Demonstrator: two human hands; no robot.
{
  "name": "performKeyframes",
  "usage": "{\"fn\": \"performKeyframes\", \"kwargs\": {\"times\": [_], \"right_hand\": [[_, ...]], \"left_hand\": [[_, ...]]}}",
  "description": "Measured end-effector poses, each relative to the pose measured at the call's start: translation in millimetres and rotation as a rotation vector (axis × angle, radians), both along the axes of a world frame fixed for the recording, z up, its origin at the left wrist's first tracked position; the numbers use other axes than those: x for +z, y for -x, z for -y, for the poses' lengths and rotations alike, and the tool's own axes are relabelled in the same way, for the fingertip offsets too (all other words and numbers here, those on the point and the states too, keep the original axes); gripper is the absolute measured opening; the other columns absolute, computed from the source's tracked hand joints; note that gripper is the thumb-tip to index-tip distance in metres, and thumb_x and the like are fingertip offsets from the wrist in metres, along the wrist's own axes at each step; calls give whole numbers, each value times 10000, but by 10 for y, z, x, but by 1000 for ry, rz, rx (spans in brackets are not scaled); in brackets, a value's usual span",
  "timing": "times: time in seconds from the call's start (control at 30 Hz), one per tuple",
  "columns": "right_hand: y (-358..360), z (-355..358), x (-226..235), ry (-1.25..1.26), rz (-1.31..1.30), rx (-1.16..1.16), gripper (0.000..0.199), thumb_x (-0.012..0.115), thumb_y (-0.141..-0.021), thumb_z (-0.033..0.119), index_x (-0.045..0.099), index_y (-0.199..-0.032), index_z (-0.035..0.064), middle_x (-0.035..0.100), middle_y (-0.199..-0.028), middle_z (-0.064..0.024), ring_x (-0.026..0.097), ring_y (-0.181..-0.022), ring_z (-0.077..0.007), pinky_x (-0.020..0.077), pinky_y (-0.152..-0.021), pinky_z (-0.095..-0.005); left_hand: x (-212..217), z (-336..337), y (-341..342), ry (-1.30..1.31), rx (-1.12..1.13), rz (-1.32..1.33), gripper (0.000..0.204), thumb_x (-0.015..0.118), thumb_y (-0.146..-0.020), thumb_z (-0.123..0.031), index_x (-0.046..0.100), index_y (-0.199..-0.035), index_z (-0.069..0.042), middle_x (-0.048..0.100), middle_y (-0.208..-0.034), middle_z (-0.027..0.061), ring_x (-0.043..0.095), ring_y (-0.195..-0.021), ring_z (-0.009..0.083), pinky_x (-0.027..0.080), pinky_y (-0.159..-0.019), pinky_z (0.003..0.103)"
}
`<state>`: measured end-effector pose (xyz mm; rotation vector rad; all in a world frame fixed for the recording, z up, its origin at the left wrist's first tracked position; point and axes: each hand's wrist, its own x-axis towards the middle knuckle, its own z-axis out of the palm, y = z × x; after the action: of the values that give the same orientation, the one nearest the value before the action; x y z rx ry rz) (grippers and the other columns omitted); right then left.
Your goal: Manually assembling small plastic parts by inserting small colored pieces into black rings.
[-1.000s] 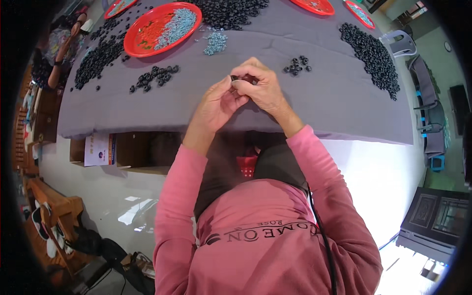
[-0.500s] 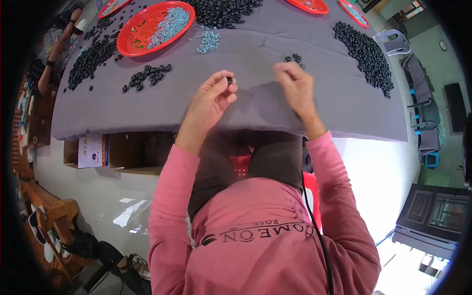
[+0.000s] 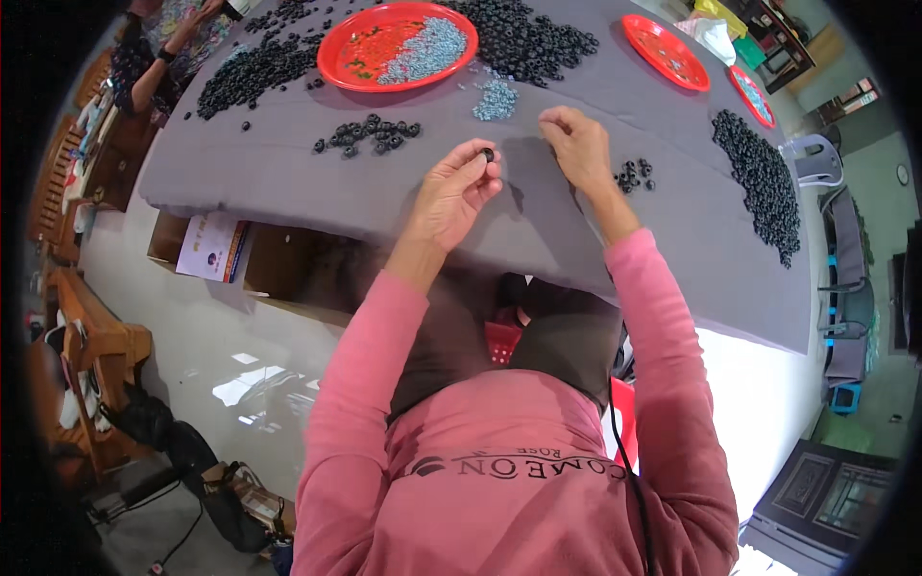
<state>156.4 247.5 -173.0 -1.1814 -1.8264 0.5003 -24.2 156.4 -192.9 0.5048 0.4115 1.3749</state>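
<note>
My left hand [image 3: 451,202] is raised over the near part of the table, pinching a round black bead [image 3: 488,155] between thumb and fingertips. To its right and slightly farther off is my right hand [image 3: 582,152], its thumb and fingertips pressed together. Whatever it may hold is too small to make out. Just beyond those fingertips lies a small heap of blue-grey seed beads [image 3: 496,100]. Several loose black beads [image 3: 635,177] rest beside my right wrist, and another loose cluster of black beads [image 3: 370,134] lies left of my left hand.
A grey cloth [image 3: 279,173] covers the table. A red plate [image 3: 329,63] holds blue-grey beads; more red plates [image 3: 699,79] stand at the right. Large black bead piles [image 3: 523,48] spread at the back and both sides. Another person's arm [image 3: 154,82] shows far left.
The view has turned, shifting the table's things rightward. My right hand has moved from beside the loose black beads toward the blue-grey heap. My left hand keeps its pinch on the black bead.
</note>
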Motion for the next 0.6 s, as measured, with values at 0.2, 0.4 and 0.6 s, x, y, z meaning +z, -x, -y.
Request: {"fn": "performKeyframes", "kwargs": {"times": [0.2, 0.4, 0.6], "right_hand": [[195, -353, -98, -45, 168, -44, 174, 608, -766, 174, 665, -894, 70, 652, -767, -84, 624, -679, -182, 482, -659, -304], [332, -526, -58, 137, 293, -91, 163, 611, -725, 219, 691, -838, 133, 664, -805, -102, 633, -788, -295, 487, -720, -385], [347, -524, 38, 192, 366, -90, 158, 602, -706, 210, 700, -814, 147, 664, -772, -111, 639, -768, -299, 498, -725, -377]], "left_hand": [[54, 0, 3, 34, 16, 27, 170, 541, -891, -72, 578, -1054, -36, 588, -936, 36, 582, -781, 93, 516, -675, 234], [50, -7, 10, 50, 7, 20, 161, 537, -898, -85, 577, -1047, -40, 589, -919, 26, 586, -782, 86, 523, -687, 227], [51, -6, 16, 59, -3, 16, 152, 536, -898, -83, 579, -1038, -44, 592, -901, 21, 589, -777, 83, 525, -689, 224]]}}
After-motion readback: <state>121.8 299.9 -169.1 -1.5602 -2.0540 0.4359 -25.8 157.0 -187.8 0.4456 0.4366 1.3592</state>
